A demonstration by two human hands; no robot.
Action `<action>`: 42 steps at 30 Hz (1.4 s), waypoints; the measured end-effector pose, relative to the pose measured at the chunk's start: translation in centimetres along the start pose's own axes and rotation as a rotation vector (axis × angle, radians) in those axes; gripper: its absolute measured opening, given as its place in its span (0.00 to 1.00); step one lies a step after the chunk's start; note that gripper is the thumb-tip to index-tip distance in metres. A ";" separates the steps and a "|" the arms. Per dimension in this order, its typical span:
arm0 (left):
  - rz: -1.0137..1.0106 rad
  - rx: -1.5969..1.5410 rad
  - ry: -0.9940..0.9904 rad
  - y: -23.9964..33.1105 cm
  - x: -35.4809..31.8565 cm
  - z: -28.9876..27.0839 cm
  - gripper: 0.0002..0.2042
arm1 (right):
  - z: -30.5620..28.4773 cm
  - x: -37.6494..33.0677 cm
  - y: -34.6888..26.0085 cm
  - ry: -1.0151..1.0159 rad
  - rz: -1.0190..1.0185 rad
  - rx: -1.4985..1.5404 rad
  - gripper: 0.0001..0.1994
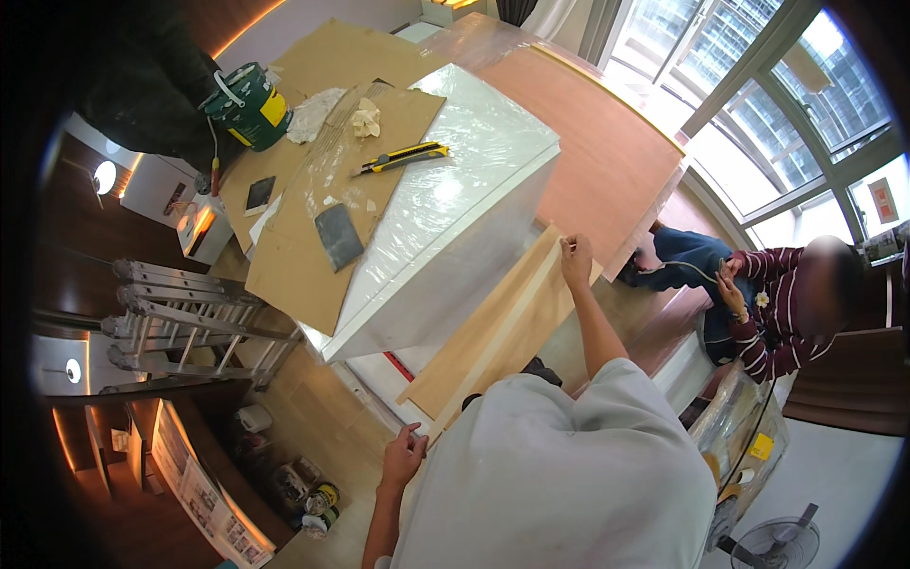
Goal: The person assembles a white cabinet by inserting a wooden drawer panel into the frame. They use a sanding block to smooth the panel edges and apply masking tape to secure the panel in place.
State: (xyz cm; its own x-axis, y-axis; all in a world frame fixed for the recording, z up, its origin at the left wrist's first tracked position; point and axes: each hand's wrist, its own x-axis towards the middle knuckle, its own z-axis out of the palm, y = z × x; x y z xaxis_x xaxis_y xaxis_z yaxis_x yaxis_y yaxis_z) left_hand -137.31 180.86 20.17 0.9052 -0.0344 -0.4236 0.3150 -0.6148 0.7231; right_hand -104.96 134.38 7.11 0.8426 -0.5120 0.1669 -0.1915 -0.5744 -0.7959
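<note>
Tight gap along the wrapped block's near side

The long wooden board [493, 327] leans against the white plastic-wrapped block [455, 228], closing that side; a folded ladder [180, 318] blocks the left, a seated person [768, 303] the right. Open room remains above the block's far corner.

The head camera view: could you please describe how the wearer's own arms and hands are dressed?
Both forearms are bare up past the elbows; the loose, light grey short-sleeved top ends above them. The left hand and the right hand are gloveless. No watch, ring or wristband is visible on either.
</note>
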 end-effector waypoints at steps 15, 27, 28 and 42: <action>-0.254 -0.158 0.072 0.9 7.8 1.5 0.19 | 5.4 3.4 0.4 0.202 0.254 -0.161 0.09; -0.266 -0.064 0.094 1.2 9.4 0.4 0.20 | 5.6 3.1 0.1 0.260 0.238 -0.162 0.10; -0.266 -0.061 0.096 1.5 9.5 0.4 0.19 | 5.7 3.2 0.1 0.263 0.233 -0.160 0.10; -0.307 -0.063 0.067 1.6 9.9 0.3 0.19 | 5.9 3.5 0.3 0.227 0.349 -0.140 0.10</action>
State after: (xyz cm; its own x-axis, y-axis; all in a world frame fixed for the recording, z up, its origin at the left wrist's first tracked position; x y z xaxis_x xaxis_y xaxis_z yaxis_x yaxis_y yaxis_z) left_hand -127.96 179.32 17.01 0.7814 0.1979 -0.5918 0.5913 -0.5381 0.6007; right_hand -99.09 136.19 4.05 0.5865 -0.8090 0.0380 -0.5247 -0.4153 -0.7431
